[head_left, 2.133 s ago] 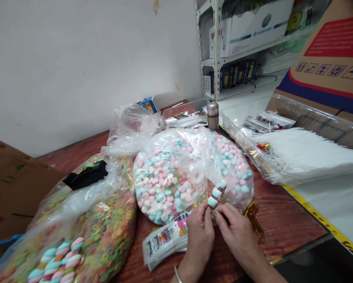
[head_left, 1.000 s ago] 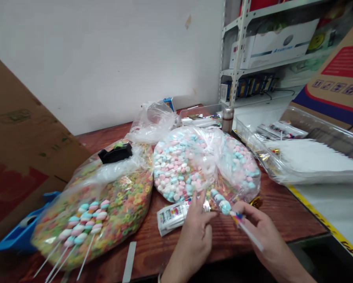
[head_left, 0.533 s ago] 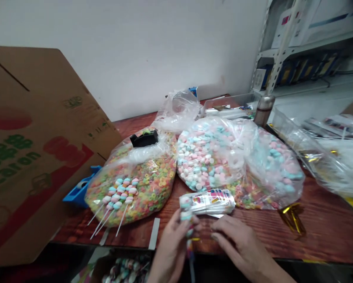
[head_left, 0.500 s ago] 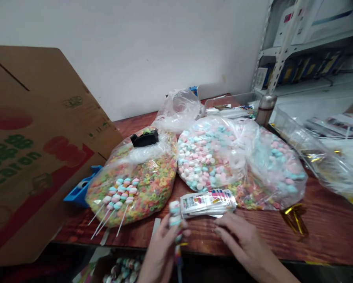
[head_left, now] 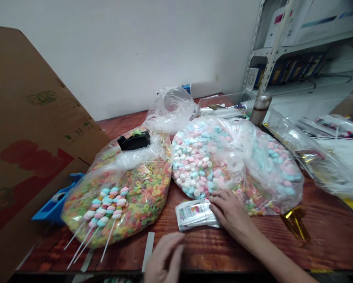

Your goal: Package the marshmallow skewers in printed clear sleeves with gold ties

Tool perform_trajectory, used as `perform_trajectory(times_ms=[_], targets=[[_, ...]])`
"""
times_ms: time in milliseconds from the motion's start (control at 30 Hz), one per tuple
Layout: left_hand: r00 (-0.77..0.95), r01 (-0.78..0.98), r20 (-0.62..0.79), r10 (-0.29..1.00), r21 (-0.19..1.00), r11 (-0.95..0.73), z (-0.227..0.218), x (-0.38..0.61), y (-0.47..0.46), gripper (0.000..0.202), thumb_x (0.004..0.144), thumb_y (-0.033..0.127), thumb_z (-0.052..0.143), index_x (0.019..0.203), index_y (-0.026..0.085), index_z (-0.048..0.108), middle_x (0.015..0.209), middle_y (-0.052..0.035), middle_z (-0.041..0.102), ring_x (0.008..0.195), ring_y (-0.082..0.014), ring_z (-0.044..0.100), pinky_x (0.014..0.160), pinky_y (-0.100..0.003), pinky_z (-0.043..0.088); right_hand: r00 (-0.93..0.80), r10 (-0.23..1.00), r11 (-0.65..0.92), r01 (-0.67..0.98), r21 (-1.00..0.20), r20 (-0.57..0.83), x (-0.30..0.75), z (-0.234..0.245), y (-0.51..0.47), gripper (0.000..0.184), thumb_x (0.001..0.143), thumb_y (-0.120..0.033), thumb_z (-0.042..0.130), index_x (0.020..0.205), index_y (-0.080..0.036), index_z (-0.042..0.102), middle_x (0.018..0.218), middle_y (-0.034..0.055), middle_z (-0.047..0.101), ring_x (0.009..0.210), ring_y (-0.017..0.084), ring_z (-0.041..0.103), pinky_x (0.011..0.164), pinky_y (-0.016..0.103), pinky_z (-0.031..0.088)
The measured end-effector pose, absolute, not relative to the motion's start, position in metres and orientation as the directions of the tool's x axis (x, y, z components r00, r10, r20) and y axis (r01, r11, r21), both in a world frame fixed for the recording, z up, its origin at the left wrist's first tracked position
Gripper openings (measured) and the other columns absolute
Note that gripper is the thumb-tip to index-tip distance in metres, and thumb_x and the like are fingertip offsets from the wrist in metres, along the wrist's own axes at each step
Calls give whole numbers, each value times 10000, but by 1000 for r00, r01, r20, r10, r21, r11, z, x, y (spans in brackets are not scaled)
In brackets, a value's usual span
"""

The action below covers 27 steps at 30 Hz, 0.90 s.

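Okay, right hand (head_left: 229,209) lies over the right end of a stack of white printed plastic sleeves (head_left: 194,215), fingers flat on top, resting rather than clamped. The stack sits on a reddish wood tabletop (head_left: 326,232), just in front of a clear bag of pink, blue and white marshmallow pieces (head_left: 200,165). Left hand (head_left: 164,263) is near the stack but apart from it, fingers bunched together; the bottom edge cuts it off, so cannot tell if it holds anything. The sleeves look light, thin and slippery, and could fan out; best pinched as one block by the long edges. Beside them, a clear bag of multicoloured cereal rings (head_left: 135,196) carries white-sticked twisted marshmallow skewers (head_left: 105,203) and a black tape dispenser (head_left: 134,140). Sleeve print is too small to read.
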<state>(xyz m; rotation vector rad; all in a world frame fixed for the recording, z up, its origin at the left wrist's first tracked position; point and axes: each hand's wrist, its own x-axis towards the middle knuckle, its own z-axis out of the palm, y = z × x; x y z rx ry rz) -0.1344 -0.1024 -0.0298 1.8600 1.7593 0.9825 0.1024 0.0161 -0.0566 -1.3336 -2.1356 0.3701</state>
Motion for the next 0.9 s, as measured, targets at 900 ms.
perform_trajectory(times_ms=[900], targets=[[-28,690,314,949,693,-209,-59,-52,-27,797,698,173,751,1429,238,439,1319,-141,600,1237,-362,502,1081,-540,307,-273,729,491,848,-201,628,162,-33,22,187,876,-144,538,1023,-217,629,1020,84,712,972,284,612,973,546,326]])
